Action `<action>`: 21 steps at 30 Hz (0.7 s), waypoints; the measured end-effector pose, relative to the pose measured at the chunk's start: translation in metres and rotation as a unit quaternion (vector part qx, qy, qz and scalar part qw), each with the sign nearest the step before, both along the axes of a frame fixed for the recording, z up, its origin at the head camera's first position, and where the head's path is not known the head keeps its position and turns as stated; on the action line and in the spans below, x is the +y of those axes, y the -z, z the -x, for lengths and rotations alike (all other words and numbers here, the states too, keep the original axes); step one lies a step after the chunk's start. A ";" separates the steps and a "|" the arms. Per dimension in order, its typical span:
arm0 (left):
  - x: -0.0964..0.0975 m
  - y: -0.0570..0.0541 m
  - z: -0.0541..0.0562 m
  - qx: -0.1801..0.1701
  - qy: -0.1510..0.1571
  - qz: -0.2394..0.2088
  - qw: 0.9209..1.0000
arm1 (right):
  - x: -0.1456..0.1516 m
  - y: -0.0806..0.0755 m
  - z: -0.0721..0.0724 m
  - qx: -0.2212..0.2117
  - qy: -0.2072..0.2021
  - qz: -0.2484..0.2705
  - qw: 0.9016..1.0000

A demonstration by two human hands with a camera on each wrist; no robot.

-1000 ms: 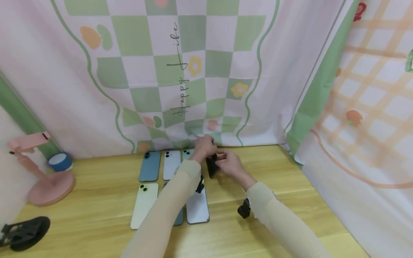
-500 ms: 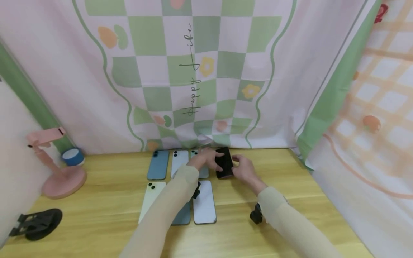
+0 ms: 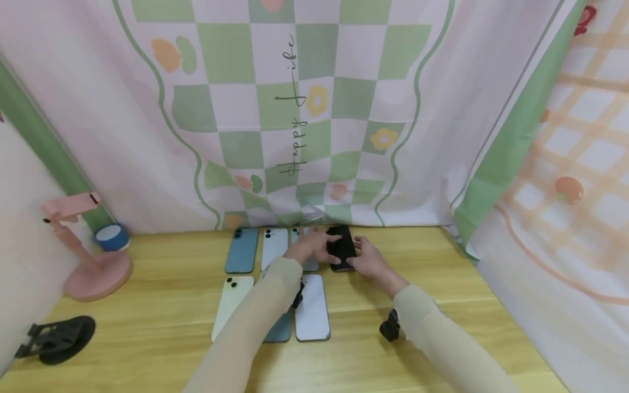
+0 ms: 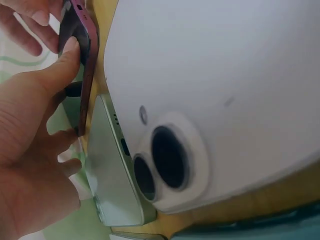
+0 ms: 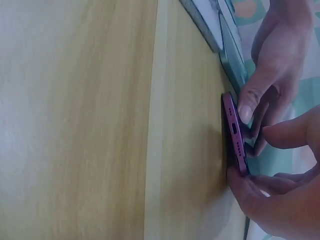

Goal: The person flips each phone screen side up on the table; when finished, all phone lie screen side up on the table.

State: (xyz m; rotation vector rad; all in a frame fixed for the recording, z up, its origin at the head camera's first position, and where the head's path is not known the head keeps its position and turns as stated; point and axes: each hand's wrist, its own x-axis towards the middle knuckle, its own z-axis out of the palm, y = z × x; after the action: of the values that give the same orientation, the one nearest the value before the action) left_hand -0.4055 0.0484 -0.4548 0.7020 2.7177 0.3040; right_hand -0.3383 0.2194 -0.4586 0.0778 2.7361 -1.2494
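A dark purple phone [image 3: 342,249] lies at the right end of the back row of phones on the wooden table [image 3: 442,284]. My left hand [image 3: 314,248] holds its left edge, the thumb on the rim [image 4: 82,65]. From the other side my right hand [image 3: 369,260] pinches its near right corner [image 5: 235,135]. To the left in the back row lie a green phone [image 4: 112,170], mostly hidden, a white phone [image 3: 274,248] and a blue phone [image 3: 241,250]. The front row has a cream phone [image 3: 231,305], a teal phone [image 3: 279,331] under my left arm and a lavender phone [image 3: 312,307].
A pink stand [image 3: 78,256] and a blue tape roll [image 3: 112,237] sit at the far left. A black holder [image 3: 54,338] lies at the near left corner. Patterned cloth [image 3: 314,109] hangs along the back and right sides. Bare table shows to the right of the phones.
The dark phone was held tilted up above the table a second ago. It now lies flat beside the green phone, with both hands lowered onto it.
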 end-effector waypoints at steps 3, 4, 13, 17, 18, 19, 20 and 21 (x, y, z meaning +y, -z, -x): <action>0.001 0.000 0.000 0.006 -0.002 0.011 1.000 | -0.002 -0.002 0.000 -0.019 -0.005 0.018 1.000; 0.002 0.000 -0.001 0.008 -0.002 0.016 1.000 | -0.003 -0.002 -0.001 -0.024 -0.007 0.023 0.999; 0.002 0.001 -0.002 0.015 -0.006 0.036 0.999 | -0.008 -0.007 -0.003 -0.060 -0.013 0.012 0.998; -0.005 -0.001 0.001 -0.001 -0.002 -0.006 1.000 | -0.011 -0.008 -0.003 -0.039 -0.011 -0.028 0.999; -0.008 -0.001 0.003 -0.002 -0.003 -0.021 1.000 | -0.012 -0.008 -0.002 -0.018 -0.014 -0.043 0.999; -0.011 -0.002 0.006 0.003 -0.003 -0.031 1.000 | -0.013 -0.008 -0.001 0.004 -0.016 -0.053 0.998; -0.015 -0.003 0.008 0.009 -0.003 -0.041 0.999 | -0.014 -0.008 -0.001 0.028 -0.019 -0.063 0.997; -0.019 -0.004 0.011 0.015 -0.005 -0.050 0.999 | -0.016 -0.008 0.000 0.055 -0.027 -0.071 0.996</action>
State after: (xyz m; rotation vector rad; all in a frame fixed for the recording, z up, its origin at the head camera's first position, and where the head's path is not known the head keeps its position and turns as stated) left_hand -0.4164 0.0297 -0.4507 0.7255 2.7517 0.4380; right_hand -0.3385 0.2037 -0.4505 -0.0518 2.8969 -1.0750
